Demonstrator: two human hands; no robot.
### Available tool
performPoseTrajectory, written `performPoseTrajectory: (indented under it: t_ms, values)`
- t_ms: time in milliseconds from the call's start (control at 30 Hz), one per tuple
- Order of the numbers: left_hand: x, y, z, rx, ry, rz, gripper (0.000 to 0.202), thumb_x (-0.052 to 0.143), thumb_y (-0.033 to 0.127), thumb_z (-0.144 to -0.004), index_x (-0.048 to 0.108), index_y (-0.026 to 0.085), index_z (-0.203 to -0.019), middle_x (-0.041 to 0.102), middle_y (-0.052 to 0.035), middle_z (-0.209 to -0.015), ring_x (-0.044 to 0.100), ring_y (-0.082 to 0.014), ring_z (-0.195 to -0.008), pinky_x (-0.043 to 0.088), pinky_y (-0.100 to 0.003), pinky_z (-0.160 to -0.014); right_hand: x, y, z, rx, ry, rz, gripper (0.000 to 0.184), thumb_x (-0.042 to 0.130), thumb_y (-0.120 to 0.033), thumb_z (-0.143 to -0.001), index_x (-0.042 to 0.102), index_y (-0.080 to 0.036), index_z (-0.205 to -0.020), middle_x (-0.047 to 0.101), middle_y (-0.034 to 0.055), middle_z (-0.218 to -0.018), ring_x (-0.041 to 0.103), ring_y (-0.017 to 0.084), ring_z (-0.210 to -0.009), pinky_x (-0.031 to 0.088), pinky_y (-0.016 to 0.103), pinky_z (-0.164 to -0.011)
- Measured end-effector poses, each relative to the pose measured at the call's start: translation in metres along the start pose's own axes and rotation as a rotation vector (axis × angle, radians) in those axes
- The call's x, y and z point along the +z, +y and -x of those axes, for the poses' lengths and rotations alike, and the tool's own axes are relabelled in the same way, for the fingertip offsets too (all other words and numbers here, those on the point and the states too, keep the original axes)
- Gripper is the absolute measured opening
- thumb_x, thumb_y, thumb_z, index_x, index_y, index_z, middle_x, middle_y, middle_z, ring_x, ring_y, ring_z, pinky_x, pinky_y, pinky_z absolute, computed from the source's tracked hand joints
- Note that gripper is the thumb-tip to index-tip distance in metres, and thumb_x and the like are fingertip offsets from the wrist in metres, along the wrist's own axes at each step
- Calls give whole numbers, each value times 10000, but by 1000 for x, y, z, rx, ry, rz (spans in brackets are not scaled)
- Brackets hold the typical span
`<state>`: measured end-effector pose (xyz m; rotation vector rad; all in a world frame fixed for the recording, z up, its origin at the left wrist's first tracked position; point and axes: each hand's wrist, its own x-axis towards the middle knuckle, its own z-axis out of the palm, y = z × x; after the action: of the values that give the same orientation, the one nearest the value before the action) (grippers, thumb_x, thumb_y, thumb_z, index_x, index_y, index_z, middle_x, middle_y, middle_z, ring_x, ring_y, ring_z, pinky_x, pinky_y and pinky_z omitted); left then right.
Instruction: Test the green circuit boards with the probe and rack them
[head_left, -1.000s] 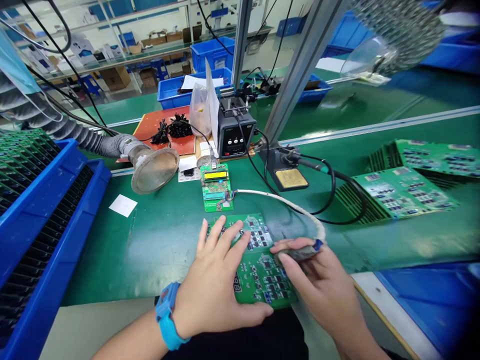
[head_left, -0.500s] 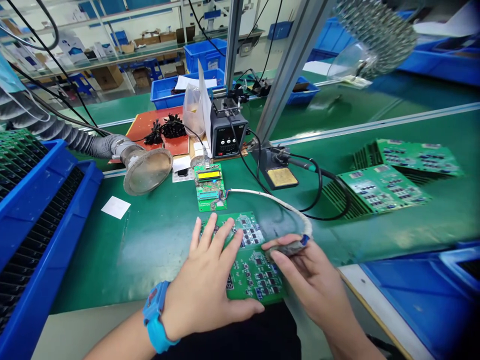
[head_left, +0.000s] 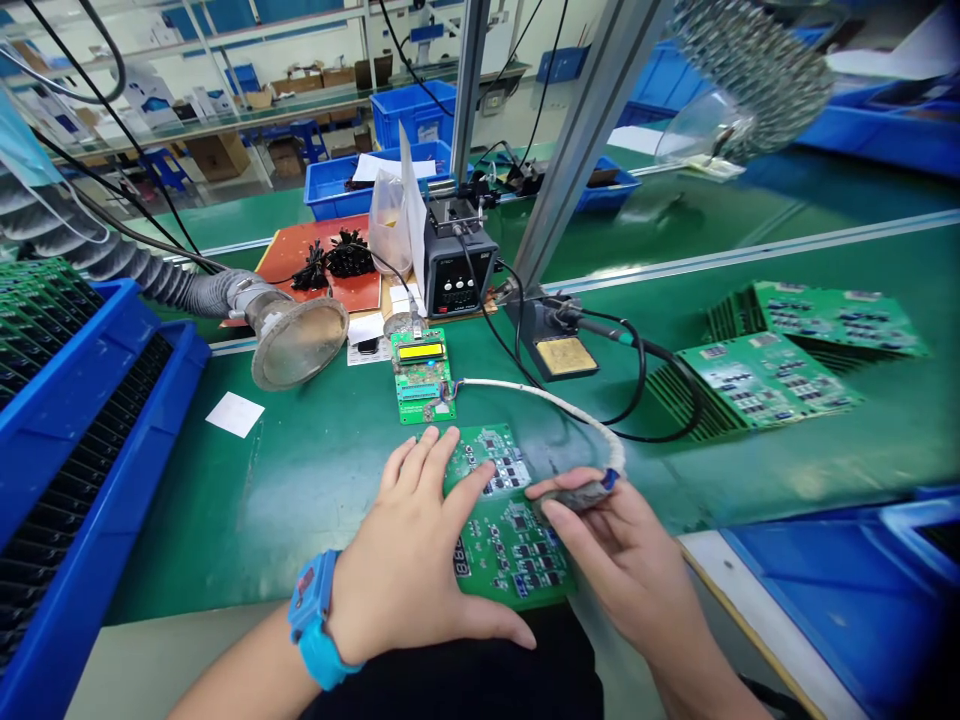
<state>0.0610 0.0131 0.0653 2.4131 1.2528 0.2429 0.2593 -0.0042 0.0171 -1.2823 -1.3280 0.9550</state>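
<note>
A green circuit board panel (head_left: pixel 517 540) lies flat at the front edge of the bench. My left hand (head_left: pixel 416 560), with a blue watch at the wrist, rests spread over the panel's left side and hides much of it. Between the thumb and fingers of my right hand (head_left: pixel 622 560) is a dark, tape-wrapped probe (head_left: pixel 577 497), its tip close to the panel's right edge; whether it touches cannot be made out. From the probe a white cable (head_left: pixel 547 397) curves back to a small green programmer board (head_left: pixel 421 375) with a lit yellow display.
Behind stand a soldering station (head_left: pixel 457 270) and an iron stand with sponge (head_left: pixel 562 355). Stacked circuit boards (head_left: pixel 765 380) lie at right. A fume extraction hood (head_left: pixel 300 345) and blue bins (head_left: pixel 150 430) with boards occupy the left. A blue bin (head_left: pixel 817 570) sits front right.
My left hand's fingers have drawn closer together and shifted slightly, uncovering a bit more of the panel. My right hand and the probe stay in place.
</note>
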Motion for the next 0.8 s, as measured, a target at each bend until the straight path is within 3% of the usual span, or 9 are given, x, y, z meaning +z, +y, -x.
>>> performPoseTrajectory:
  t_ms: [133, 300, 500, 800]
  values:
    - [-1, 2, -1, -20, -7, -2, 1116, 760, 751, -502, 428, 184, -1404, 137, -240, -1544, 162, -475, -1391, 246, -666, -1049, 1, 1, 0, -13, 9, -2, 102, 591, -321, -881, 566, -237, -932, 676, 36, -867, 679, 150, -789, 575, 231, -717]
    - [-3, 4, -2, -41, -24, 8, 1104, 814, 691, -476, 454, 179, -1386, 162, -239, -1539, 136, -476, -1396, 233, -661, -1062, 1, 4, 1, -19, 12, -7, 101, 594, -316, -881, 560, -237, -935, 679, 35, -865, 680, 151, -793, 572, 226, -726]
    - [-1, 0, -3, -21, 1, 45, 1104, 728, 780, -510, 438, 190, -1397, 94, -212, -1560, 60, -490, -1398, 124, -691, -1086, 0, 7, 2, -11, 17, -16, 103, 612, -315, -870, 563, -247, -930, 680, 36, -861, 684, 163, -798, 573, 228, -723]
    - [-3, 2, -3, -33, -10, 14, 1152, 734, 797, -462, 439, 195, -1399, 69, -232, -1558, 111, -501, -1389, 193, -665, -1069, 2, 9, 1, -1, 41, -36, 130, 633, -338, -854, 566, -247, -918, 689, 36, -848, 685, 171, -778, 574, 236, -702]
